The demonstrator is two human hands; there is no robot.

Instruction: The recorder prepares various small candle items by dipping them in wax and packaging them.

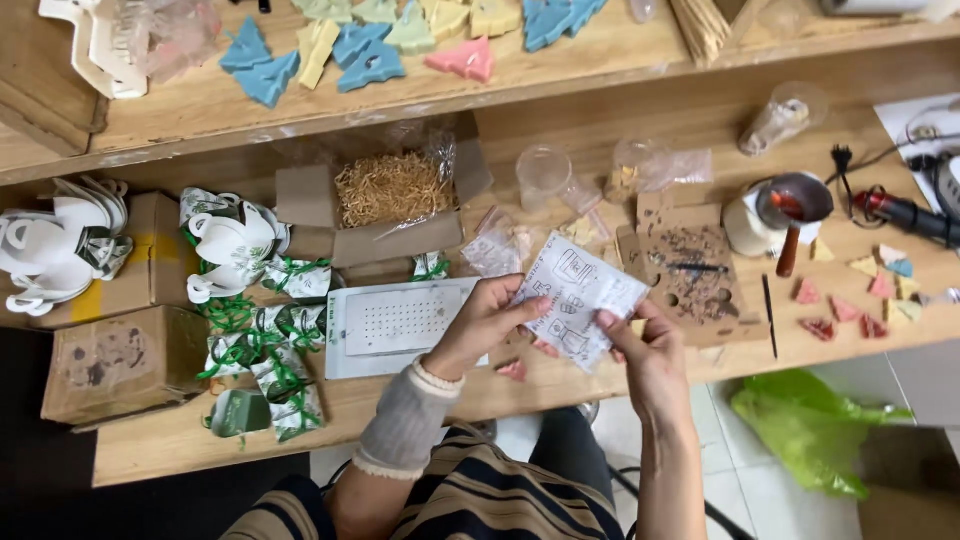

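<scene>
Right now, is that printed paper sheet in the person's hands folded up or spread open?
Spread open. The printed sheet lies flat between the left hand and the right hand, its drawings facing up, with each hand pinching one edge.

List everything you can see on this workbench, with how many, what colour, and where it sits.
Printed paper sheet: one, white, held in both hands at centre.
Perforated tray: one, white, under the left hand.
Box of straw filler: one, brown, behind the tray.
Ribboned packets: several, white with green, left.
Tree-shaped pieces: many, blue, green, yellow, pink, upper shelf.
Clear cup: one, centre back.
Small triangle pieces: several, pink and pastel, right.
Plastic bag: one, green, on the floor.
Left hand: on the sheet's left edge.
Right hand: on its right edge.
</scene>
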